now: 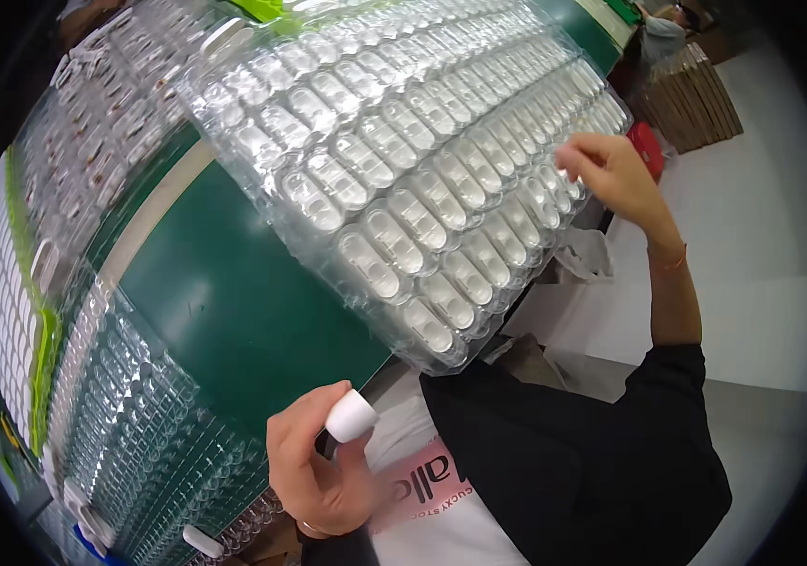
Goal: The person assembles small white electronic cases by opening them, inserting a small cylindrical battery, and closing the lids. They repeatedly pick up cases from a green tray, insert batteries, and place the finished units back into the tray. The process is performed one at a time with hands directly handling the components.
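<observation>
My left hand (pixel 320 467) is closed, pinching a small white rounded plastic piece (pixel 352 417) between thumb and fingers, close to my body at the green table's front edge. My right hand (pixel 619 181) is raised over the right edge of a large clear plastic tray (pixel 323 269). Its fingertips are pressed together; what they hold, if anything, is too small to make out. Rows of oval pockets fill the tray, many showing white oval parts (pixel 427 325) inside. The tray lies slanted across the green tabletop (pixel 234 292).
More clear pocketed trays (pixel 139 424) lie at the lower left, with a loose white piece (pixel 202 541) beside them. A filled tray (pixel 111 104) and a bright green-edged tray of white pieces (pixel 7 311) stand farther left. Stacked cardboard (pixel 691 99) and another person (pixel 665 36) are at the far right.
</observation>
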Available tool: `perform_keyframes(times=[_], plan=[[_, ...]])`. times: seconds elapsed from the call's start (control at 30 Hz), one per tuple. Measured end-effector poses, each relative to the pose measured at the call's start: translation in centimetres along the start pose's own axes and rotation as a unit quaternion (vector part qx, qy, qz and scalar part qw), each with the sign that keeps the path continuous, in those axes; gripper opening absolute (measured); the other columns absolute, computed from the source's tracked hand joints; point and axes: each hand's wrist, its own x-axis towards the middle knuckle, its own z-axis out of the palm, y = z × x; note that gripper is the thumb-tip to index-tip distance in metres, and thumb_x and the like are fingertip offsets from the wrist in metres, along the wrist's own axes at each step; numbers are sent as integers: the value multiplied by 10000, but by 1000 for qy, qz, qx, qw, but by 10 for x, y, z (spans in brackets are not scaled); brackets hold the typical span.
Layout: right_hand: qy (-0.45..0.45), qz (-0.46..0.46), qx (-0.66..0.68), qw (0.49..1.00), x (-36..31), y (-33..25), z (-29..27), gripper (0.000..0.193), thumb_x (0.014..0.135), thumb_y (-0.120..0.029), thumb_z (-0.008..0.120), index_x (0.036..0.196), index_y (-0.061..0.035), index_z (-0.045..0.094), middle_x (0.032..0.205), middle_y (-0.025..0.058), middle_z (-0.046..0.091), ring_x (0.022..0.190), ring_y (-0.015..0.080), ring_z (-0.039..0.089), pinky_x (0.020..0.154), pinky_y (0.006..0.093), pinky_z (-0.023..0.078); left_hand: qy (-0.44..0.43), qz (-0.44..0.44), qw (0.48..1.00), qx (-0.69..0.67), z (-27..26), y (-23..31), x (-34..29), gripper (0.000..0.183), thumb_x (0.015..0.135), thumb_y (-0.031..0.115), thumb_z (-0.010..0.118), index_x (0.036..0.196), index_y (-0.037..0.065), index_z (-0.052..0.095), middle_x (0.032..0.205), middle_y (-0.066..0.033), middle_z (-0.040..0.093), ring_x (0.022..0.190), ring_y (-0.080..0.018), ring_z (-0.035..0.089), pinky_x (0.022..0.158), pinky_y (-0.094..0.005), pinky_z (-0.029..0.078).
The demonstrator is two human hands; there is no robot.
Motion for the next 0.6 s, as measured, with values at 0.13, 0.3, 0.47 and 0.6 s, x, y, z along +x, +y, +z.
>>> perform_keyframes(times=[0.13,0.3,0.47,0.6], plan=[[-16,34,-21,999,-37,-20,20,183,880,-187,681,836,-10,667,641,51,580,567,128,516,558,297,406,19,-69,994,-87,6,1,-7,494,903,-56,596,1365,-68,423,1176,-186,563,1073,-272,616,918,-364,512],[18,-14,-165,986,-43,-18,38,148,817,-147,721,892,-36,657,790,95,621,714,286,613,651,377,468,41,-74,993,-85,11,3,-7,448,834,-91,660,1252,-102,498,1097,-225,601,962,-270,648,823,-339,548],[52,-76,-112,989,-35,-6,29,103,829,-80,687,884,-19,625,898,114,631,807,270,618,698,358,473,58,-117,983,-131,5,3,-12,486,888,-62,609,1344,-71,442,1174,-191,584,1054,-266,631,890,-353,538],[27,-117,121,985,-29,-51,36,158,860,-16,645,1017,-25,633,1040,78,635,943,202,595,804,323,466,103,-189,957,-194,6,3,-8,496,893,20,651,1341,-64,455,1155,-193,617,1036,-257,644,871,-346,547]])
